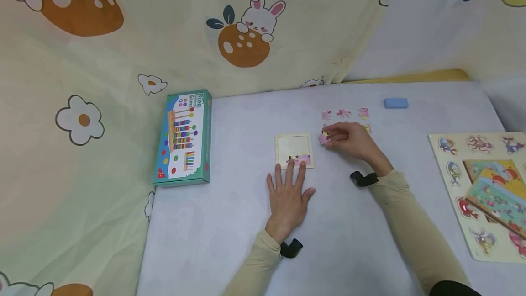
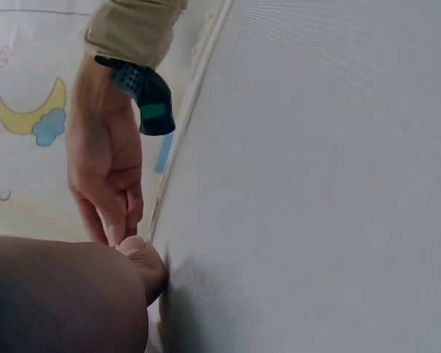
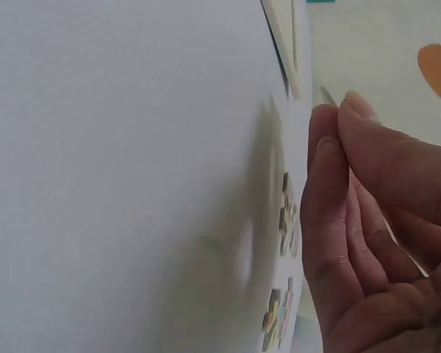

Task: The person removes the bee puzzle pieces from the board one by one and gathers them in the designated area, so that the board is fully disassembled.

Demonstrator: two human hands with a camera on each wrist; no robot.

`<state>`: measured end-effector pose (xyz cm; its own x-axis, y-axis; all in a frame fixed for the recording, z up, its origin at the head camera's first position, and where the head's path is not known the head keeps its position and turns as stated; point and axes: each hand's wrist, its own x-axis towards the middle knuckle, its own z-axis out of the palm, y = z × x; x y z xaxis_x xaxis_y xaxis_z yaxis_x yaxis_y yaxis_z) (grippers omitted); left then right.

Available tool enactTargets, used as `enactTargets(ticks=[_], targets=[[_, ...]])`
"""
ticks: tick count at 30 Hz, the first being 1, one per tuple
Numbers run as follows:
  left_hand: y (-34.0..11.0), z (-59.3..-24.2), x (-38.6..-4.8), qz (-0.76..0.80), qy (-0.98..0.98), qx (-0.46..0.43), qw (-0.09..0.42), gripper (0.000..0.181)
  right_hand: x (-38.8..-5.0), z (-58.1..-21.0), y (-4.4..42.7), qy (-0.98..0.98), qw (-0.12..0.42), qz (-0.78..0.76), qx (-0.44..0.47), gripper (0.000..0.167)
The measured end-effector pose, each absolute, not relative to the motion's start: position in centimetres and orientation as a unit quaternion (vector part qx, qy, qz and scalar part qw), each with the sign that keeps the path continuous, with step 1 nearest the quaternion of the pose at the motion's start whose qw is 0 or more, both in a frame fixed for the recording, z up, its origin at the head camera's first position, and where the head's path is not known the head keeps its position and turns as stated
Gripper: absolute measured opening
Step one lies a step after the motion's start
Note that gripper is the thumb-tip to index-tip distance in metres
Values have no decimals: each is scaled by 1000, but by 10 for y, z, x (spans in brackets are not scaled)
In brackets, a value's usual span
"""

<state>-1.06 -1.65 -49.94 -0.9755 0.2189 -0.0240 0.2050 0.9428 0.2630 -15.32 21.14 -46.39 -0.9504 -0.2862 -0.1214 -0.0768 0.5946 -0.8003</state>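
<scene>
My left hand [image 1: 287, 202] lies flat with its fingers spread, fingertips touching the lower edge of a small square puzzle tray [image 1: 294, 137]. Pink puzzle pieces [image 1: 303, 159] lie along the bottom of that tray, partly covered by the fingertips. Just right of the tray, my right hand [image 1: 349, 140] pinches a pink puzzle piece [image 1: 323, 140] between thumb and fingers. In the right wrist view only a thin edge of that piece [image 3: 327, 95] shows past the fingertips. Loose puzzle pieces [image 1: 343, 113] lie beyond the right hand, some partly hidden by it.
A blue block [image 1: 396, 103] lies at the back right. To the right, a large picture board [image 1: 448, 186] carries a smaller colourful board [image 1: 499, 200]. A green game box [image 1: 182, 138] stands at the left table edge. Patterned cloth [image 1: 181, 49] hangs behind the table.
</scene>
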Motion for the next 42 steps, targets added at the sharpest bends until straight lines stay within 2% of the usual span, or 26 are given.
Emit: enactTargets(ticks=[3, 9, 13, 26, 31, 36, 42], targets=[[-16, -499, -11, 135, 985, 108, 30, 73, -150, -464, 218, 892, 110, -428, -100, 40], [-16, -498, -12, 128, 985, 109, 37, 73, -147, -468, 225, 917, 54, -378, -116, 34], [-17, -498, -14, 132, 985, 110, 26, 72, -146, -470, 226, 929, 46, -348, -117, 34], [-16, -499, -18, 115, 987, 105, 45, 73, -150, -472, 229, 931, 69, -339, -117, 39], [-16, -499, -17, 120, 987, 103, 37, 70, -152, -470, 227, 923, 59, -360, -121, 39], [-17, -501, -17, 141, 986, 88, 31, 66, -157, -461, 202, 908, 73, -383, -151, 30], [-15, -500, -17, 159, 984, 67, 49, 70, -160, -455, 158, 897, 137, -364, -212, 22]])
